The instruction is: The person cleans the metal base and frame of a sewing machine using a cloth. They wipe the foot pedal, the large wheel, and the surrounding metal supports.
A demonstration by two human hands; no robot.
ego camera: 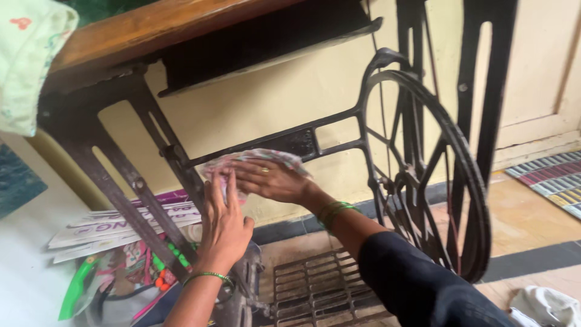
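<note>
Black iron treadle sewing-machine stand (151, 121) fills the view, wooden top (139, 27) above, cream wall behind. Big spoked drive wheel (423, 175) on the right, belt running up from it. Grated foot pedal (321, 284) low, between the legs. Stack of flat printed packets (103, 227) and colourful clutter behind the left leg. Striped mat (554, 178) far right; pale cloth on the floor at the bottom right corner.

My right hand (269, 180) lies palm-down, fingers spread, pressing a patterned rag (257, 158) against the stand's cross brace. Not a closed grip, just flat on it. My left hand (225, 218) is open, fingers straight, touching the rag's lower edge beside the diagonal leg.
</note>
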